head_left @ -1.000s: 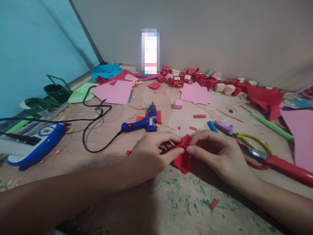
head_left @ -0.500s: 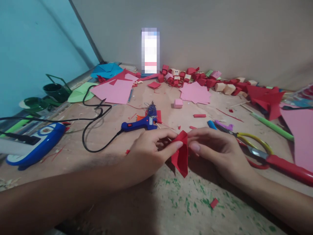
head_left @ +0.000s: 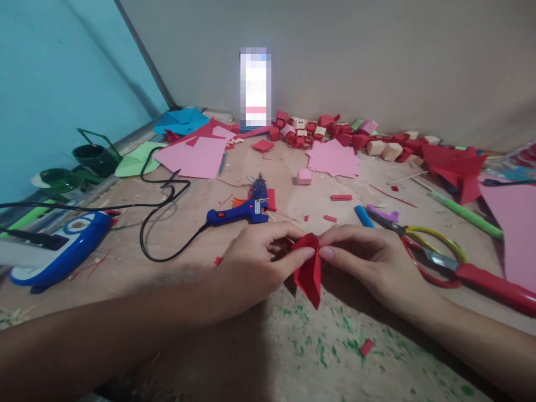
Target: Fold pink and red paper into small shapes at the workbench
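A folded piece of red paper [head_left: 309, 276] is held up over the table, between my two hands. My left hand [head_left: 262, 257] pinches it from the left, thumb on its near face and fingers behind. From the right, my right hand [head_left: 368, 254] grips its edge between thumb and forefinger. The paper's lower end hangs down to a point. Just beyond my left hand lies a blue glue gun [head_left: 240, 209] with a lit red switch. Small red paper strips [head_left: 341, 197] are scattered past my fingers, and a small pink paper cube [head_left: 304, 177] sits farther back.
Scissors [head_left: 435, 245] and a red-handled tool [head_left: 494, 287] lie to my right. A black cord [head_left: 144, 234] loops across the left side by a blue-and-white power strip [head_left: 62, 251]. Several paper cubes [head_left: 355, 139], pink sheets [head_left: 199, 156] and a bright phone [head_left: 255, 86] line the back.
My right thumb and forefinger have closed in on the red paper's right edge. The paper's top has bent over and its sides have come closer together.
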A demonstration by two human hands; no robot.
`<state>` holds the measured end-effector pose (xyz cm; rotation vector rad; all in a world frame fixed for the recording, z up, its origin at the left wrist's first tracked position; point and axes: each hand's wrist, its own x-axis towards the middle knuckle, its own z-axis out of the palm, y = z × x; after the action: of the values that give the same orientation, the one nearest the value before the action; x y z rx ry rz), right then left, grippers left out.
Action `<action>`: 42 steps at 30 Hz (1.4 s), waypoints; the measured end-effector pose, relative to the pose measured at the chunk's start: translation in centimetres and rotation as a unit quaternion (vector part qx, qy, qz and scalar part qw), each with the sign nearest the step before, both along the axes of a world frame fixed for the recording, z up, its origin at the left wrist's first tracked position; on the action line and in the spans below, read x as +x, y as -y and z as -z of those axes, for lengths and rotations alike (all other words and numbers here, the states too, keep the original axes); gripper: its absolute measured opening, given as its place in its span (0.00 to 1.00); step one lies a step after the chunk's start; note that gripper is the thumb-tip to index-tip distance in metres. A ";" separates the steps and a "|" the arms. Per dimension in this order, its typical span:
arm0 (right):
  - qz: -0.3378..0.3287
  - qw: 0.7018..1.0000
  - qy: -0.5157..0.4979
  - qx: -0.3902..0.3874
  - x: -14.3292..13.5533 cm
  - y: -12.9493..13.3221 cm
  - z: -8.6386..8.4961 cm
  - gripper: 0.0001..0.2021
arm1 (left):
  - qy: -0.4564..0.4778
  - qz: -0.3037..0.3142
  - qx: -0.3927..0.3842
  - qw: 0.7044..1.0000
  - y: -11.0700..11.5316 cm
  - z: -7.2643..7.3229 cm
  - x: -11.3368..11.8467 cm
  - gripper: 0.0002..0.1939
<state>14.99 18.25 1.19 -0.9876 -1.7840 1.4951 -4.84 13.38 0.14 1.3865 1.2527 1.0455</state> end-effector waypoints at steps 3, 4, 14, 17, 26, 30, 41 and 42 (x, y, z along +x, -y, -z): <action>-0.002 1.000 0.005 0.003 0.0 0.0 0.0 0.03 | -0.036 -0.004 0.016 0.999 0.0 0.0 -0.1 0.04; -0.002 1.000 0.008 0.004 0.0 0.0 -0.1 0.03 | -0.053 -0.006 0.024 0.998 0.0 0.0 -0.1 0.04; -0.029 0.999 0.046 0.001 -0.4 0.7 0.3 0.05 | -0.151 0.008 0.149 0.977 0.3 0.5 -0.1 0.05; -0.026 0.998 0.055 0.025 -0.2 0.7 0.7 0.04 | -0.167 0.008 0.185 0.968 0.2 0.7 -0.2 0.04; 0.007 0.993 0.096 0.067 -0.7 1.0 -0.4 0.06 | -0.177 0.019 0.192 0.965 0.4 0.5 -0.1 0.02; 0.046 0.995 0.078 0.046 -0.5 0.6 -0.2 0.05 | -0.128 -0.013 0.053 0.990 0.3 0.2 0.0 0.06; 0.031 0.996 0.080 0.026 -0.6 0.6 -0.3 0.05 | -0.114 -0.026 0.039 0.992 0.1 0.2 0.2 0.04; 0.029 0.996 0.081 0.027 -0.5 0.6 -0.3 0.06 | -0.115 -0.024 0.042 0.992 0.1 0.2 0.1 0.04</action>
<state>14.45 17.68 1.52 -1.1516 -1.8793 1.3578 -4.69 13.30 -0.06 1.5842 1.4285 1.0017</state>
